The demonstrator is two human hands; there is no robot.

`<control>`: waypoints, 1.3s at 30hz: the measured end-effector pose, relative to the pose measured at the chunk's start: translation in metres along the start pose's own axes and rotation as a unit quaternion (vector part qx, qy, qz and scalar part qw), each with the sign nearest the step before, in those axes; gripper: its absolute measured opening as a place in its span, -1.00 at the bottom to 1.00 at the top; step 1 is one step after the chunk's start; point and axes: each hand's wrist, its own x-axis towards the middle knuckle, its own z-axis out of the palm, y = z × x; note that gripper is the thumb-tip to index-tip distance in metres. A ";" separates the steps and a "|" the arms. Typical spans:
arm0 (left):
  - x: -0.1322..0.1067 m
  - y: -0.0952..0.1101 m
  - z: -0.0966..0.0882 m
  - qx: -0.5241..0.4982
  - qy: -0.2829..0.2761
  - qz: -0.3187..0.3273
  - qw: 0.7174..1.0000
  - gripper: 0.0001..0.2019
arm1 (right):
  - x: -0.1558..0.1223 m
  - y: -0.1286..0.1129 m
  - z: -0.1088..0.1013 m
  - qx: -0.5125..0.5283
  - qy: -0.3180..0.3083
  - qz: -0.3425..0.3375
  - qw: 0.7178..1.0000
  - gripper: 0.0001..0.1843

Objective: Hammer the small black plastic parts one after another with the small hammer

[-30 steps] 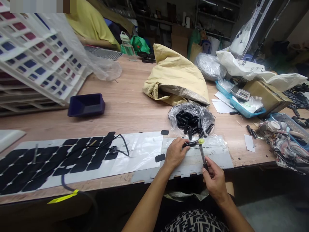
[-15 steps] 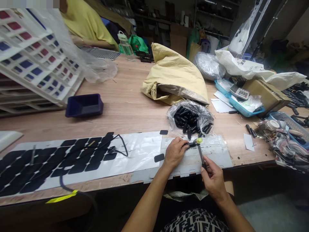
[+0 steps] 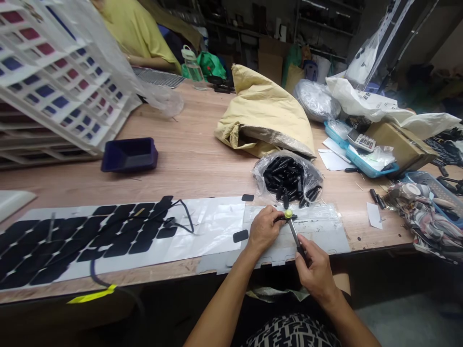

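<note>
My left hand (image 3: 263, 228) pinches a small black connector piece (image 3: 285, 218) on a clear plastic sheet (image 3: 318, 226) at the table's front edge. My right hand (image 3: 315, 271) grips the dark handle of a small hammer (image 3: 292, 229) whose yellow-green head rests on or just above the black piece. Just behind sits an open clear bag of several black connector parts (image 3: 288, 177). A solar panel sheet with dark cells (image 3: 83, 241) and a black cable (image 3: 183, 214) lies to the left.
A yellow-brown sack (image 3: 264, 113) lies mid-table, a dark blue tray (image 3: 129, 154) further left, and stacked white racks (image 3: 54, 91) at far left. Blue baskets with a calculator (image 3: 361, 142), a cardboard box (image 3: 401, 140) and clutter fill the right. A person in yellow (image 3: 133, 29) sits at the back.
The hammer's head has shifted left along the black piece, closer to my left fingers, and my right hand has followed to the left. My left hand keeps its pinch.
</note>
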 end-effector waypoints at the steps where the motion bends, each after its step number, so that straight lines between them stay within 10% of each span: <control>1: 0.000 0.000 0.000 -0.002 -0.001 0.000 1.000 -0.84 | 0.000 0.000 -0.001 0.000 0.003 0.004 1.000 -0.52; 15: -0.001 0.003 -0.003 0.015 -0.018 -0.015 1.000 -0.84 | 0.008 0.011 -0.013 0.021 0.026 0.071 0.997 -0.52; 23: -0.003 0.008 -0.011 -0.052 -0.034 0.006 0.998 -0.82 | 0.032 0.037 -0.019 0.212 0.067 0.182 0.958 -0.49; 26: -0.021 0.025 -0.030 -0.167 -0.106 0.025 0.980 -0.78 | 0.032 0.043 -0.020 0.271 0.077 0.190 0.941 -0.47; 30: -0.061 0.054 -0.047 -0.229 -0.349 0.034 0.908 -0.75 | 0.031 0.045 -0.021 0.298 0.068 0.191 0.933 -0.49; 33: -0.090 0.055 -0.030 -0.172 -0.445 0.008 0.879 -0.78 | 0.030 0.045 -0.020 0.291 0.067 0.191 0.935 -0.51; 39: -0.126 -0.007 0.036 -0.001 -0.361 -0.207 0.909 -0.66 | 0.028 0.044 -0.019 0.273 0.052 0.185 0.943 -0.50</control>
